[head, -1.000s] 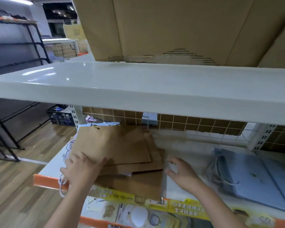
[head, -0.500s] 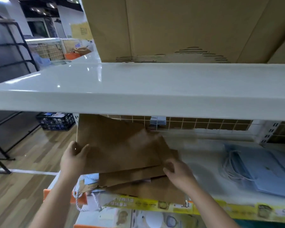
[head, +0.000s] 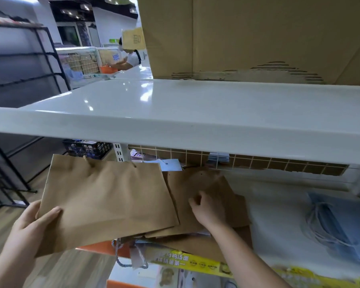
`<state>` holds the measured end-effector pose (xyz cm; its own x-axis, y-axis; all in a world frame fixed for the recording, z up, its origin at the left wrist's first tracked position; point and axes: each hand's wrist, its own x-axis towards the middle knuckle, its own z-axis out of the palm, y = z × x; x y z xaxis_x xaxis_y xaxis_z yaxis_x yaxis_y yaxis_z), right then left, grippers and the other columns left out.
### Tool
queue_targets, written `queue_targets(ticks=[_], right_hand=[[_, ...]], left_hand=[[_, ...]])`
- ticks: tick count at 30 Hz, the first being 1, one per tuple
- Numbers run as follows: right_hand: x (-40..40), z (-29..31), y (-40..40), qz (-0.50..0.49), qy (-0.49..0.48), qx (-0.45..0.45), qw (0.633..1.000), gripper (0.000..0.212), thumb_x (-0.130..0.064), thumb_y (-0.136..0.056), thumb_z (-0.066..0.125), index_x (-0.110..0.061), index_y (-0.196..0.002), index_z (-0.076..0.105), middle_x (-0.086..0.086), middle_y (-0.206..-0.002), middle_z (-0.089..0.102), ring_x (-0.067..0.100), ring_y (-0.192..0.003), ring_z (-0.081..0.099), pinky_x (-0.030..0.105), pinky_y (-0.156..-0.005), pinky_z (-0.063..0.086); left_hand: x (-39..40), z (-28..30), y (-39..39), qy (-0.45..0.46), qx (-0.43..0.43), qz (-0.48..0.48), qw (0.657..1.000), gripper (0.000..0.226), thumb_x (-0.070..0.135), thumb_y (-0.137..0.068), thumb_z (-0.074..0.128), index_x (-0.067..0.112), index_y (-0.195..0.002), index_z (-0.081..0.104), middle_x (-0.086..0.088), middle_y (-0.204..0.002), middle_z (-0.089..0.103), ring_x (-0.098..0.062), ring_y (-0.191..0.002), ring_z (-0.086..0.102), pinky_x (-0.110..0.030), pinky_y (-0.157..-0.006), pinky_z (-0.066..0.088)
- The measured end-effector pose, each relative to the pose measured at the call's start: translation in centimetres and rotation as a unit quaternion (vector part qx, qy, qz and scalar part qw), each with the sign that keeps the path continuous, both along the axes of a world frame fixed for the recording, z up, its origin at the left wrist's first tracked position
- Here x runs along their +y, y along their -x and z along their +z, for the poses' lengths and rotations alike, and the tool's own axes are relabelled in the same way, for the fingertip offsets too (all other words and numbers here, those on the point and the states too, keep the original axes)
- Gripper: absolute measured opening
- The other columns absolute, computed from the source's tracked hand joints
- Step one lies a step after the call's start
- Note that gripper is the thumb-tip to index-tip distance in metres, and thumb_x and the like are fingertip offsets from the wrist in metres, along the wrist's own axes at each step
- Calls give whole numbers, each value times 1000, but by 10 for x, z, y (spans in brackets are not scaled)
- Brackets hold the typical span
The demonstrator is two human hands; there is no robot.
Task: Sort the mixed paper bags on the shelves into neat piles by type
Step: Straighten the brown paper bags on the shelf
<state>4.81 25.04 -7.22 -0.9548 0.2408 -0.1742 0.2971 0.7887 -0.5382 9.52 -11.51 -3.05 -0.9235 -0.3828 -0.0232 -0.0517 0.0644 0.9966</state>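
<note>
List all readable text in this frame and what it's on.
"母鸡汤面" on the yellow strip along the lower shelf's front edge.
Next line on that strip, roughly "销量第一": partly blurred, uncertain.
Single character, seemingly "口", on the distant tan cardboard sign: uncertain.
Blue print on the far white package: too blurred.
Small white tag behind the brown bags: unreadable.
</note>
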Motion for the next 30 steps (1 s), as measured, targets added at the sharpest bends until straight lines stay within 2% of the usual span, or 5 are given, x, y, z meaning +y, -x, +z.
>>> queue_targets(ticks=[5, 13, 20, 25, 30], right_hand=[[23, -11, 8, -140, -14, -112, 984, 143, -101, -33, 40, -25, -152, 17, 9, -159, 12, 46, -142, 13, 64, -110, 18], [66, -22, -12, -167, -21, -165, 972, 170, -104, -2, 31, -32, -152, -3, 15, -158, 7, 40, -142, 19, 63, -110, 21], [91, -19, -40, -220, -43, -121, 967, 146, -93, -36, 60, -24, -152, 5, 18, -155, 17, 40, -142, 21, 56, -113, 23], [114, -21, -58, -249, 33, -104, 962, 106, -72, -52, 76, -7, -131, 47, 15, -135, 52, 33, -123, 50, 39, -100, 45], [115, -17, -82, -260, 124, -34, 957, 74, -27, -86, 69, -7, -144, 27, 17, -142, 46, 33, -125, 50, 36, -97, 44]], left_hand=[[1, -2, -2, 1, -4, -2, 1000, 16, 11, -89, 62, 22, -100, 64, -6, -101, 68, -24, -84, 61, -42, -83, 46], [33, -8, 15, -17, 4, -38, 999, 15, 2, -89, 59, 13, -98, 62, -5, -80, 65, -1, -51, 60, -14, -50, 49], [53, -16, 20, -25, -16, -50, 998, 26, 5, -87, 63, 11, -112, 60, -10, -99, 65, -8, -57, 61, -12, -50, 48], [74, -20, 24, -17, -17, -68, 997, 17, 6, -86, 65, 17, -99, 62, -5, -97, 67, -11, -67, 61, -22, -60, 50], [105, -23, 26, -65, -36, -84, 994, 21, 9, -86, 65, 22, -101, 60, -5, -93, 66, -20, -69, 58, -31, -68, 48]])
